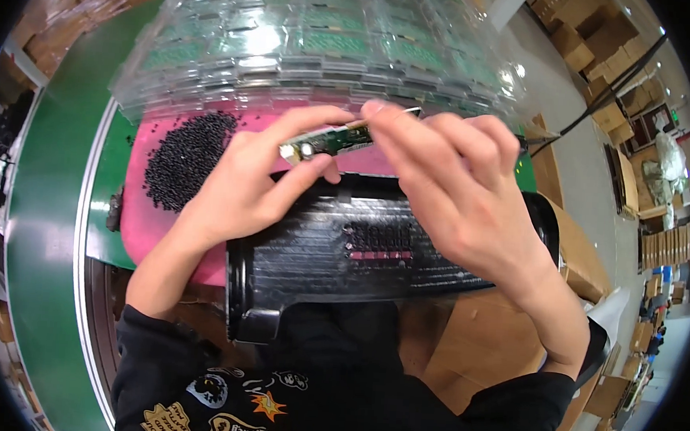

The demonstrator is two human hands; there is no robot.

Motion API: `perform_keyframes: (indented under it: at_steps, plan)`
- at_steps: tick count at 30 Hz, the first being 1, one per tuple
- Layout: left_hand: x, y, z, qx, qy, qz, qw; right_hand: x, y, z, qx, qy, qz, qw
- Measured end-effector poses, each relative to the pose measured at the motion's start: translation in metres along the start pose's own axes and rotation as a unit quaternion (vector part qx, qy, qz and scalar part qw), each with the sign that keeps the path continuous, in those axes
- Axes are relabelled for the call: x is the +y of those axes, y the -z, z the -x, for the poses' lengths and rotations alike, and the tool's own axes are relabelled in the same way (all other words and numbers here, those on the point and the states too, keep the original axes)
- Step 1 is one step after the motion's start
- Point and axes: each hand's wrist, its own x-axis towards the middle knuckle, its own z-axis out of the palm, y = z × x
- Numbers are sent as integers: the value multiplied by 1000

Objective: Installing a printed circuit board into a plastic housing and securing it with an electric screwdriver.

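A small green circuit board (338, 141) with a silvery round part near its left end is raised above a black plastic housing (303, 256). My left hand (244, 179) pinches the board's left end, thumb below and fingers over the upper edge. Bent over the right end, my right hand (464, 203) has its fingers closed on the board, hiding that part of it. The housing lies across in front of me, with a slotted opening in its middle that shows a strip of pink.
Small black parts (182, 162) lie heaped on a pink mat (137, 234) at the left. Stacked clear plastic trays (315, 52) of green boards fill the back. A green bench (44, 221) runs along the left; cardboard (479, 342) stands near my right arm.
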Motion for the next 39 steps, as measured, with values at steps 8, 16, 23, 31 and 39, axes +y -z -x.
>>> perform_keyframes:
  at_steps: [8, 16, 23, 31, 39]
  plan:
    - [4, -11, 6, -160, 105, 223, 956, 2, 2, 40, 100, -96, -87, 987]
    - [5, -15, 6, -200, 165, 290, 921, -12, -1, 69, 83, -138, -180, 970]
    - [-3, -23, 6, -134, 49, 103, 984, -10, -9, 92, 91, -227, -296, 923]
    - [3, -30, 7, -276, 54, -134, 950, -16, -32, 116, -88, -269, -468, 837]
    - [1, -32, 5, -272, 48, -155, 949, -24, -34, 116, -73, -299, -423, 853]
